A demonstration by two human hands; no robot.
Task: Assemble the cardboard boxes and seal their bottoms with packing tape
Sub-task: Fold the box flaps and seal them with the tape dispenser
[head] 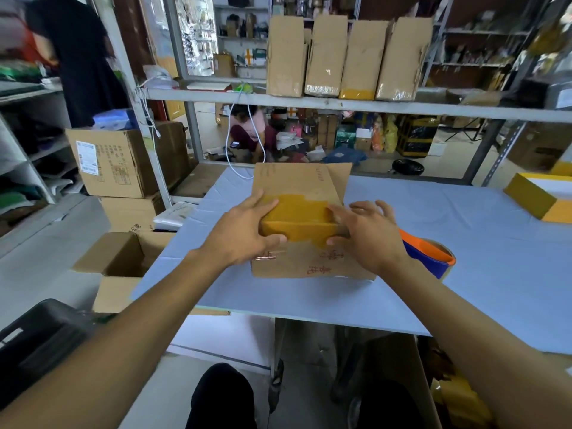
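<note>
A small cardboard box [301, 187] stands on the pale blue table [464, 243], its bottom turned toward me and covered with yellow-brown packing tape [298, 216]. My left hand [244, 232] grips the box's left taped edge, fingers on top and thumb on the near face. My right hand [366, 235] presses on the right taped edge with its thumb below and the fingers spread, some lifted off. A tape roll with an orange and blue core [428, 253] lies on the table just right of my right hand, partly hidden by it.
Several taped boxes [346, 57] stand on the shelf behind the table. Yellow boxes [541, 201] sit at the table's right edge. Cardboard cartons [114, 162] and an open carton [123, 264] are at the left. A white cable [230, 156] hangs over the far edge. A person crouches behind the shelving.
</note>
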